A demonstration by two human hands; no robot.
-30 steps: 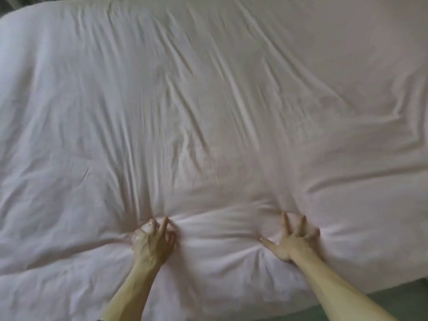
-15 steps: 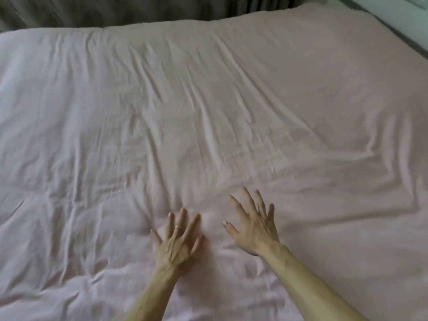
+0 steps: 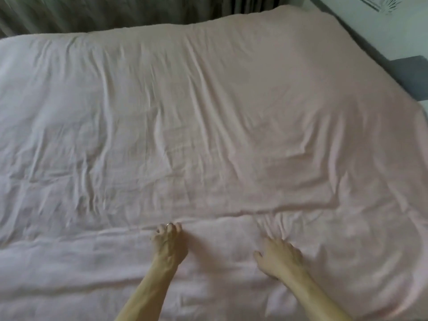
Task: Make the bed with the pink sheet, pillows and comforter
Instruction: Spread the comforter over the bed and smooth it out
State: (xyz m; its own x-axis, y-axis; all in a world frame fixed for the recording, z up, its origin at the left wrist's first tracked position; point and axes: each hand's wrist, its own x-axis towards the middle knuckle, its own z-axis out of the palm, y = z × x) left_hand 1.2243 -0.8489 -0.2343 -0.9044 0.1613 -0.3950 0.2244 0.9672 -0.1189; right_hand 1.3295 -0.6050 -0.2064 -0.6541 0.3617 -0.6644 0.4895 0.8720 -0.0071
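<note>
Curtain [image 3: 104, 15] behind comforter [image 3: 208, 117] (wall [image 3: 370, 33] at right)

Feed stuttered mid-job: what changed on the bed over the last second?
Both hands let go of the bunched pink bedding, spread flat, then curled again. The left hand now pinches a fold ridge. The right hand presses down with bent fingers, grip unclear. The bedding stays spread out, still wrinkled.
</note>
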